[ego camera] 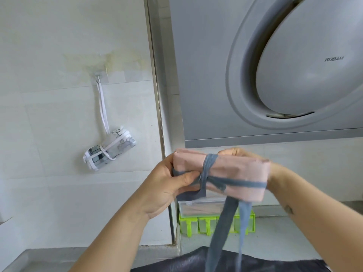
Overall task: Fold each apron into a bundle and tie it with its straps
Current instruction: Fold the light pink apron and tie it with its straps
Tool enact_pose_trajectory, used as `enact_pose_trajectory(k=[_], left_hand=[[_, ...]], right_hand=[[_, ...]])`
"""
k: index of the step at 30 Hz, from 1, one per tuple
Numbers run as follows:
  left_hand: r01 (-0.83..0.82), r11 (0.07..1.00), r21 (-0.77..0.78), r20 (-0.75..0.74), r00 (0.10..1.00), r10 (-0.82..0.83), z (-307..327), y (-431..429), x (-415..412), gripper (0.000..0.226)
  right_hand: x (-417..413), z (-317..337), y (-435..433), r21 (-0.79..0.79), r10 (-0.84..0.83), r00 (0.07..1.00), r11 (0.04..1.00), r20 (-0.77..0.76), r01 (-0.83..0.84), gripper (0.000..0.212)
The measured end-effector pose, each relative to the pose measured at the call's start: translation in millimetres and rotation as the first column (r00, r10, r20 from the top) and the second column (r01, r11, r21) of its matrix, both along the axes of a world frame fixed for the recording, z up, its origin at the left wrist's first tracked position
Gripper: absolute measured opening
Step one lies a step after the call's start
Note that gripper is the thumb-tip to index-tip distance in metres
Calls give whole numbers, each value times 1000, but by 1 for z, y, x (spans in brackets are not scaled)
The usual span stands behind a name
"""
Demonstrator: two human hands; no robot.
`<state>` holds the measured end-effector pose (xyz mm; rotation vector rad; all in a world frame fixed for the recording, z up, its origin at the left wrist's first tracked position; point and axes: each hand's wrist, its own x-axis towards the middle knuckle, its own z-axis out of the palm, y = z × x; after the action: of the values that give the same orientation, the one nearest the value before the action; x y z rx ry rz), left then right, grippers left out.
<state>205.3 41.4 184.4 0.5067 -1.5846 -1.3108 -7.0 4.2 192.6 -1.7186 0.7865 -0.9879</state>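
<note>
Figure: a pink apron (238, 172) folded into a squat, rectangular bundle, being held in the air just below the range hood (284, 75).

- **Apron:** Grey-blue straps (211, 169) are wrapping the bundle. One is running round its middle and another along its length, and the two are crossing on the near face. Two loose strap tails are hanging straight down, well below the hood. The pink cloth is looking smooth and matte, while the straps are looking flat, soft and slightly crumpled.
- **Left hand:** The left hand (167, 183) is reaching up from below the hood and gripping the bundle's left end. Its thumb is pressing the strap beside the crossing, and its fingers are curling behind the cloth.
- **Right hand:** The right hand (232, 152) is sitting mostly behind the bundle. Its fingertips are hooking over the top edge and holding the cloth, and its forearm is slanting down to the right.
- **Surroundings:**
  - To the left of the hood, a white patterned bundle (110, 149) is hanging by its white strap from a wall hook (99, 77) on pale glossy tiles (49, 114).
  - Beneath the hood, a clear lidded box (198, 208) is resting on a lime-green plastic container (193, 225).
  - Lower still, a dark, faintly shiny cloth (186, 261) is lying at the near edge.
</note>
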Motion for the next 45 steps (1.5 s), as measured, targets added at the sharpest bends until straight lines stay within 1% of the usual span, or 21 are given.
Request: enact_pose_trajectory(k=[2,4,6,8,10,12,17,19,21,23,25,27,29,31,33,35,37,39,42,43,45], left_hand=[[-12,995,102,-162,986,28,2,4,-13,31],[-58,983,176,-269,957,105,3,3,-26,31],[-122,965,232,-336,921,197,1,-4,-34,30],[-229,933,276,-354,879,320,-4,-13,-36,21],[-351,890,290,-342,831,439,-10,-24,-35,16],[-486,837,252,-303,781,546,-19,-36,-33,17],[-747,663,-37,-148,661,736,-33,-39,-34,21],[-801,567,-192,-110,591,799,-34,-34,-36,22],[-812,494,-313,-77,540,838,-37,-32,-38,18],[-801,428,-419,-53,493,869,-43,-32,-40,18],[-779,372,-505,-28,446,895,-47,-32,-40,19],[-779,347,-523,-12,413,910,-48,-32,-38,20],[-787,378,-488,-9,438,899,-45,-30,-33,19],[-782,437,-444,21,479,878,-41,-29,-29,19],[-772,498,-395,63,518,853,-39,-32,-25,18],[-742,591,-317,125,585,801,-38,-37,-19,18],[-662,710,-240,194,684,703,-37,-41,-12,19],[-559,804,-204,263,760,595,-33,-38,-7,22],[-407,887,-218,383,800,461,-23,-33,1,26],[-361,906,-221,428,799,423,-20,-32,5,27],[-259,940,-222,519,785,338,-13,-32,13,30]], right_hand=[[20,-29,-9,116,-44,967,993,250,16,20],[42,-45,-10,181,-77,843,983,532,-24,23],[59,-49,-1,138,-125,772,989,623,50,25],[68,-61,8,6,-218,797,965,563,260,25],[73,-74,11,-104,-411,813,865,411,490,23],[77,-75,17,-73,-549,769,797,328,600,20],[76,-60,28,-72,-603,768,774,216,629,22],[77,-57,26,58,-612,742,780,273,623,22],[80,-57,21,279,-582,701,813,412,511,24],[84,-55,19,404,-561,662,825,497,396,29],[84,-54,18,344,-557,701,829,445,440,33],[79,-51,19,105,-570,764,817,302,567,31],[71,-47,18,-152,-612,777,762,149,629,28],[63,-43,15,-322,-640,767,717,45,618,27],[55,-38,10,-493,-690,724,636,-19,593,23],[47,-32,8,-667,-741,666,537,-82,516,16],[41,-23,10,-782,-772,599,503,-215,368,13],[34,-11,10,-804,-750,573,541,-330,245,14],[27,7,13,-672,-540,722,727,-433,140,16],[25,11,14,-606,-456,754,789,-472,97,21],[24,16,18,-495,-354,771,867,-529,57,22]])
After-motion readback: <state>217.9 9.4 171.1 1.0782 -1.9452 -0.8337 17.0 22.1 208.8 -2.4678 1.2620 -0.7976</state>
